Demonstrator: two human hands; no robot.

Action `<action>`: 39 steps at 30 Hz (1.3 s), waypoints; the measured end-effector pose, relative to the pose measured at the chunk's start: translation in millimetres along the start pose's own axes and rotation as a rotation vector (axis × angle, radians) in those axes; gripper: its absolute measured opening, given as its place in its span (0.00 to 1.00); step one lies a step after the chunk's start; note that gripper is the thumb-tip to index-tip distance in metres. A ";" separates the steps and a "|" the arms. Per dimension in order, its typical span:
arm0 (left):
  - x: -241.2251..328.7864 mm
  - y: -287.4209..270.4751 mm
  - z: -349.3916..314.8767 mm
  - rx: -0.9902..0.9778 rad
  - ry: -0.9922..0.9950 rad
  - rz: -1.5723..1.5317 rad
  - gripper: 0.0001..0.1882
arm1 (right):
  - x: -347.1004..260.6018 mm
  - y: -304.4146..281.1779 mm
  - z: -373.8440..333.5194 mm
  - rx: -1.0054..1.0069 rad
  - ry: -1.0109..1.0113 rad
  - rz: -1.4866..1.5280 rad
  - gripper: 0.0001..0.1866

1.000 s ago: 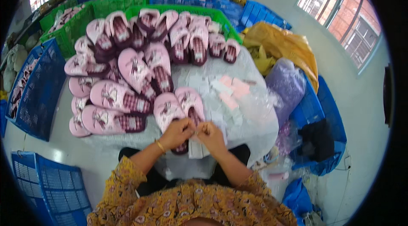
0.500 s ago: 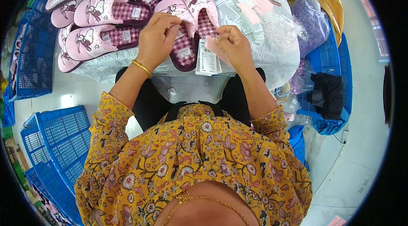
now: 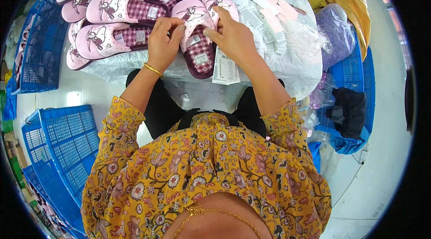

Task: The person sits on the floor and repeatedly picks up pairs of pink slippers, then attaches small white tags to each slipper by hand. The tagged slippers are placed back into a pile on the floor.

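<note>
A pair of pink slippers with plaid insoles lies before me: the left slipper (image 3: 199,55) points away, and the right slipper (image 3: 222,2) is mostly covered by my right hand. My left hand (image 3: 162,43) is at the left slipper's opening, thumb and forefinger pinched together; anything between them is too small to make out. Over the pair, my right hand (image 3: 235,39) has thumb and forefinger spread, the thumb near the left slipper's edge and the forefinger on the right slipper's upper. White printed tags (image 3: 225,69) lie under my right wrist at the table's near edge.
More pink slippers (image 3: 107,7) are piled at the left of the plastic-covered table (image 3: 294,75). Pink cards (image 3: 272,19) and white tags (image 3: 249,14) lie at the right, beside crumpled clear plastic (image 3: 305,37). Blue crates (image 3: 67,138) stand on the floor at both sides.
My right hand has moved up and left from the tags onto the slippers. The pink card it held no longer shows. My left hand stays at the left slipper, still pinched.
</note>
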State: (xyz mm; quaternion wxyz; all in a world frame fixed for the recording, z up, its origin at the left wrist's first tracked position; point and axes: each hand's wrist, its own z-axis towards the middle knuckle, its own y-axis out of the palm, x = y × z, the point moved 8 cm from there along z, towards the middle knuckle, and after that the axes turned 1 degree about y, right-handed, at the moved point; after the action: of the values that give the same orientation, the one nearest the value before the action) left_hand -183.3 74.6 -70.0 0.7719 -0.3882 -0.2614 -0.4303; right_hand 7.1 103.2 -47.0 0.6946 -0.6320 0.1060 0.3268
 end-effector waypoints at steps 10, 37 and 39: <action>-6.6 -8.7 -7.0 0.128 0.007 0.007 0.08 | 4.8 -28.3 -4.3 0.149 -0.038 0.077 0.16; -14.9 -3.5 -20.7 0.117 -0.066 -0.013 0.05 | 42.1 -132.5 266.4 0.405 -0.216 0.286 0.24; -12.3 -0.6 -18.6 0.110 -0.069 -0.023 0.05 | 33.8 -112.3 276.0 0.348 -0.145 0.429 0.24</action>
State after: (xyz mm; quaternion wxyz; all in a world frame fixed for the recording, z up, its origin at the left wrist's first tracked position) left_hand -188.6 64.8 -89.3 0.7774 -0.3570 -0.3157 -0.4106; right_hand 25.6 376.9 74.2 0.7134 -0.4415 0.2416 0.4876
